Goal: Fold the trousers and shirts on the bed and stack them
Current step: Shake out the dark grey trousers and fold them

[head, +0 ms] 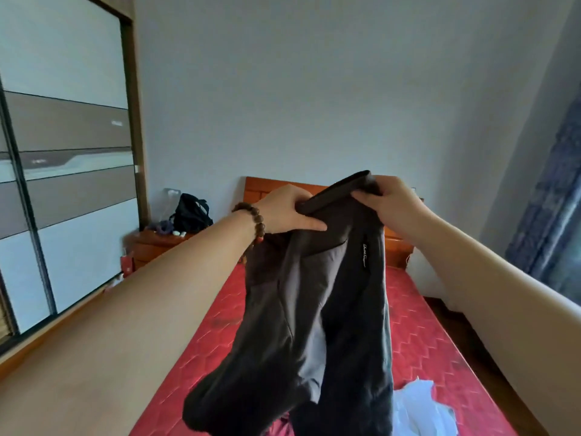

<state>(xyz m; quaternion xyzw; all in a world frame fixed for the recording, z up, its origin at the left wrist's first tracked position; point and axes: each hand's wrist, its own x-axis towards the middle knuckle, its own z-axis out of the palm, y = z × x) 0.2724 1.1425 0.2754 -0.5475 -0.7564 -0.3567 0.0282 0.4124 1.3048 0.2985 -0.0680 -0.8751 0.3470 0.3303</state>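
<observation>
Dark grey trousers (pixel 317 309) hang in the air in front of me, waistband at the top, both legs dangling down over the red bed (pixel 418 338). My left hand (pixel 284 209), with a bead bracelet on the wrist, grips the left end of the waistband. My right hand (pixel 391 199) pinches the right end of the waistband, held slightly higher. A small white label runs down the right leg. A white garment (pixel 421 407) lies crumpled on the bed at the lower right, partly hidden by the trouser legs.
A wooden headboard (pixel 261 187) stands at the far end of the bed. A wooden nightstand (pixel 157 243) with a black bag (pixel 191 214) is at the left. A sliding-door wardrobe (pixel 63 184) fills the left wall. A blue curtain (pixel 553 199) hangs at the right.
</observation>
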